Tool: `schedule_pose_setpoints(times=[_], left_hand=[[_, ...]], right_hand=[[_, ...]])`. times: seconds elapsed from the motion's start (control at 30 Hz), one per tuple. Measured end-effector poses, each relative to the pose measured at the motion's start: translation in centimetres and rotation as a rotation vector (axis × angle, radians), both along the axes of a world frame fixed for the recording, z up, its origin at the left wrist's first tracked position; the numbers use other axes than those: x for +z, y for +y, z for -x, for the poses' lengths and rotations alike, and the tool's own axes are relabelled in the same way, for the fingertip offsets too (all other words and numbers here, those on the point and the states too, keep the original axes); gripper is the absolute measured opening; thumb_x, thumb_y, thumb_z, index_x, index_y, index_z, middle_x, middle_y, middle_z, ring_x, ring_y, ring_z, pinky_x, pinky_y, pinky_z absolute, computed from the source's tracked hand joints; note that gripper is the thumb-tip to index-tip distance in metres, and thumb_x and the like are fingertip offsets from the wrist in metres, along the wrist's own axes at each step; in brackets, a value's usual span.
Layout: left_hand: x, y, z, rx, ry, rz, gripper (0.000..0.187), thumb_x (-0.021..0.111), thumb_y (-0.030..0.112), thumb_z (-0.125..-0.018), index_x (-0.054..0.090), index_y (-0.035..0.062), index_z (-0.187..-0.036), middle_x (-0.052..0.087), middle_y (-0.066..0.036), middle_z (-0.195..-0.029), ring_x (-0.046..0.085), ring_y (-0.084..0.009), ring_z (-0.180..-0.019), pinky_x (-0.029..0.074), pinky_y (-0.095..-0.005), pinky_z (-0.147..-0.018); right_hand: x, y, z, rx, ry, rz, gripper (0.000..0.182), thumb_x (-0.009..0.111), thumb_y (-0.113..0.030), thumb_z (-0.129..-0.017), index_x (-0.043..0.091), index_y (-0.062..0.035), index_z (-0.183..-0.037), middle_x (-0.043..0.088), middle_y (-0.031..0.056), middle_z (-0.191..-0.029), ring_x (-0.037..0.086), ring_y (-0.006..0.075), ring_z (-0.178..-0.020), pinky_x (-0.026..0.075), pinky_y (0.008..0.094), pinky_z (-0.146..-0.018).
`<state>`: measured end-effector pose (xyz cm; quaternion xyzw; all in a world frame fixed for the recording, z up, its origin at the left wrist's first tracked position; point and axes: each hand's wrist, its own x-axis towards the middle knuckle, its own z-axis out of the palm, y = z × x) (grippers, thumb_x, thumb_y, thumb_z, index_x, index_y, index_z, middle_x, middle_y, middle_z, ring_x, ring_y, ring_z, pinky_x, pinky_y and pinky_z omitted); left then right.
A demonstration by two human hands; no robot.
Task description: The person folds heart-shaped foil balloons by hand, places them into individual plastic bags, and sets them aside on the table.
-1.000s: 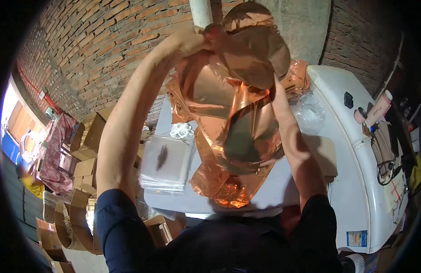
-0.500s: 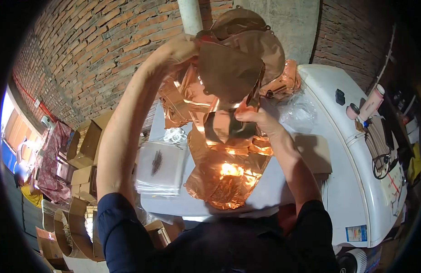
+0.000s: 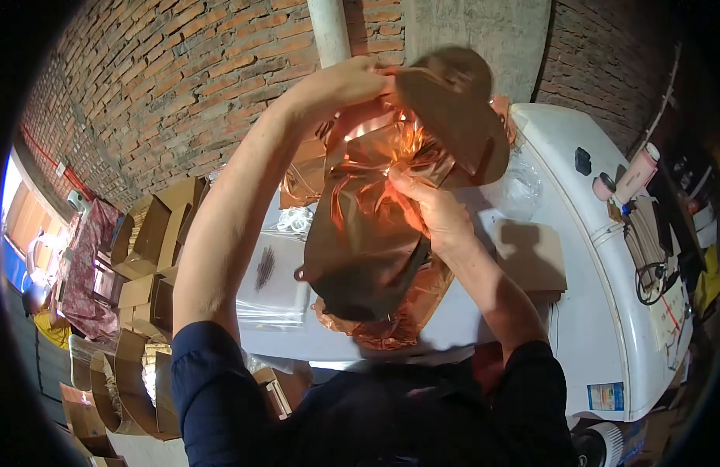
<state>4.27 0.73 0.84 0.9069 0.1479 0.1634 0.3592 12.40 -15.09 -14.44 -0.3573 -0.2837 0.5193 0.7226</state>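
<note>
Flat, uninflated rose-gold foil balloons hang between my hands over the table. My left hand (image 3: 358,81) is raised at the top, closed on the edge of the upper foil balloon (image 3: 453,109), which is blurred by motion. Lower down, my right hand (image 3: 436,208) pinches a creased foil balloon (image 3: 367,241) between thumb and fingers; its rounded end with a small tab hangs toward me. Beneath it, more crumpled foil (image 3: 391,335) lies on the table. How many layers each hand grips is hidden.
On the white table (image 3: 484,311) lie a stack of clear plastic bags (image 3: 270,272), white ribbon rings (image 3: 296,220), a clear plastic bundle (image 3: 515,191) and a cardboard stack (image 3: 531,257). A white appliance (image 3: 601,311) stands right; cardboard boxes (image 3: 149,233) stand left.
My left hand has moved right with the upper balloon. The balloon in my right hand has swung down toward me, covering much of the foil on the table.
</note>
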Motion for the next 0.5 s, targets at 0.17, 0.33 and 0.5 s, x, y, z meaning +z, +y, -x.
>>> schedule_pose_setpoints(times=[0.17,0.33,0.5], left_hand=[[-3.3,2.4,5.4,-0.062,-0.076,0.468,0.083,0.055,0.069,-0.085,0.047,0.0032,-0.135,0.060,-0.010,-0.120,0.055,-0.0175,-0.110,0.048,-0.0319,-0.087],[-11.8,-0.8,8.2,-0.019,0.042,0.555,0.074,0.066,0.061,-0.082,0.054,0.0029,-0.127,0.062,-0.007,-0.114,0.060,-0.0174,-0.103,0.048,-0.0298,-0.089],[-14.8,-1.7,9.4,0.182,-0.051,0.725,0.025,0.070,0.031,-0.090,0.066,0.0073,-0.084,0.059,0.005,-0.064,0.045,-0.0028,-0.049,0.035,-0.0204,-0.044]], right_hand=[[-0.9,0.4,-0.7,-0.182,0.063,-0.123,0.014,0.066,-0.014,-0.092,0.065,-0.0056,-0.102,0.065,0.0007,-0.094,0.062,0.0084,-0.088,0.051,0.0212,-0.079],[-1.9,1.3,0.2,-0.241,-0.064,-0.126,0.009,0.064,-0.012,-0.092,0.065,-0.0056,-0.097,0.065,0.0003,-0.086,0.059,0.0076,-0.075,0.048,0.0211,-0.070],[-2.2,1.3,2.0,-0.180,-0.108,0.081,0.022,0.066,-0.018,-0.091,0.066,-0.0049,-0.108,0.065,0.0003,-0.096,0.056,0.0066,-0.082,0.045,0.0217,-0.074]])
